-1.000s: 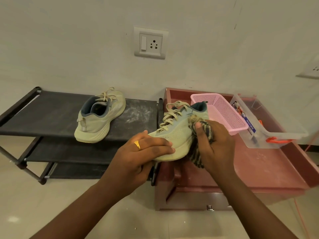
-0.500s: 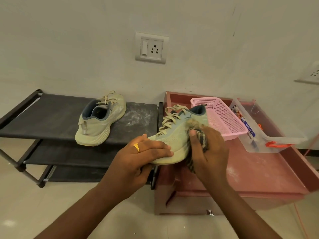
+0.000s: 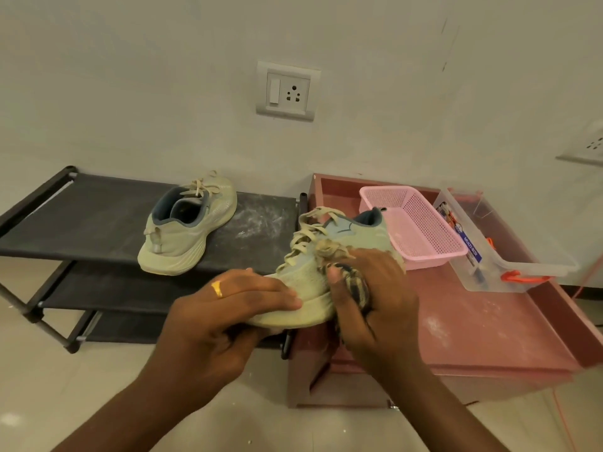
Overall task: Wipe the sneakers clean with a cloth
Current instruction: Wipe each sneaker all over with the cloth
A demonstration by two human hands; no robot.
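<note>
Your left hand (image 3: pixel 228 308) comes in from the lower left, its fingers wrapped over the toe of the sneaker (image 3: pixel 310 275) and gripping it. There is a gold ring (image 3: pixel 217 288) on one finger. Your right hand (image 3: pixel 375 288) reaches from the lower right, fingers bunched round the striped cloth (image 3: pixel 355 285) and pressing it to the sneaker's side just below the laces. You hold that sneaker in the air, between the black shoe rack (image 3: pixel 98 216) and the pink desk (image 3: pixel 473 321). The second sneaker (image 3: pixel 186 230) sits on the rack's top shelf, heel toward you. On the desk stand a pink mesh basket (image 3: pixel 421 230) and, just beside it, a clear box (image 3: pixel 522 269) holding small items too blurred to name.
</note>
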